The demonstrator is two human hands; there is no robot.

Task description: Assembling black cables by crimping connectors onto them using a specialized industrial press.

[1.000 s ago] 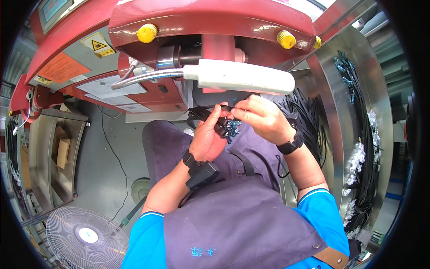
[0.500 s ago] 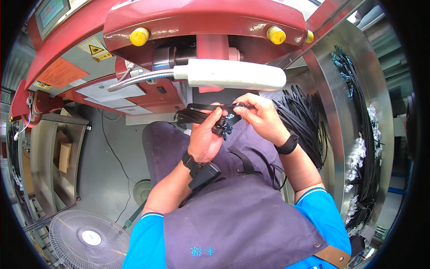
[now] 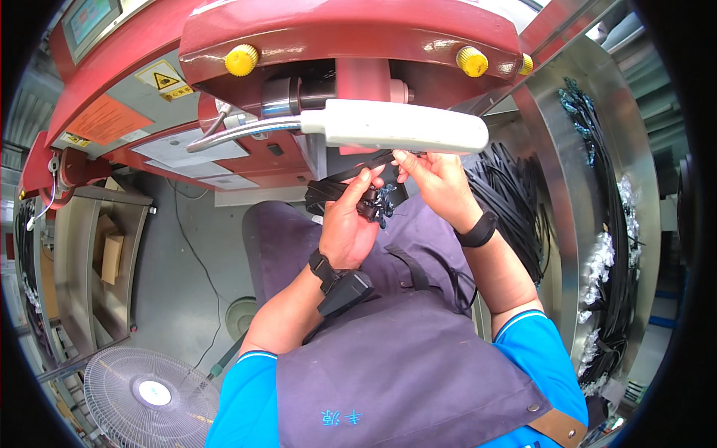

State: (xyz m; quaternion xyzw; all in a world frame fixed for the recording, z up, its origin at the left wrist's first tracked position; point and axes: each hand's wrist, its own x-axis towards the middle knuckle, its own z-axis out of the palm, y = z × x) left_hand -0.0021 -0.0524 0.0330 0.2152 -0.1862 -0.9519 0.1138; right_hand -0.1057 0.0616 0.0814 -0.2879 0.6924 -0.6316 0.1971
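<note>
My left hand [image 3: 347,230] is closed around a bunch of black straps [image 3: 321,192], whose flat loops stick out to the left. Crinkled blue wrapping [image 3: 385,205] shows at the strap ends beside its fingers. Close on the right, my right hand [image 3: 444,190] pinches a single black strap [image 3: 381,160] between thumb and fingers, just beneath the white lamp head. That strap runs slantwise back to my left hand. The lamp head partly covers my right fingertips. Both hands are above my purple apron [image 3: 403,336].
A red machine [image 3: 351,33] with yellow knobs and a white lamp head [image 3: 407,125] stands in front. Many black straps [image 3: 508,201] hang at right, beside a metal trough [image 3: 553,201] holding more straps. At left are a metal shelf [image 3: 75,276], a carton [image 3: 112,259] and a fan [image 3: 142,403].
My right hand has shifted slightly up the strap, toward the lamp head, drawing the strap into a steeper slant. My left hand keeps its hold. The whole view has moved a little.
</note>
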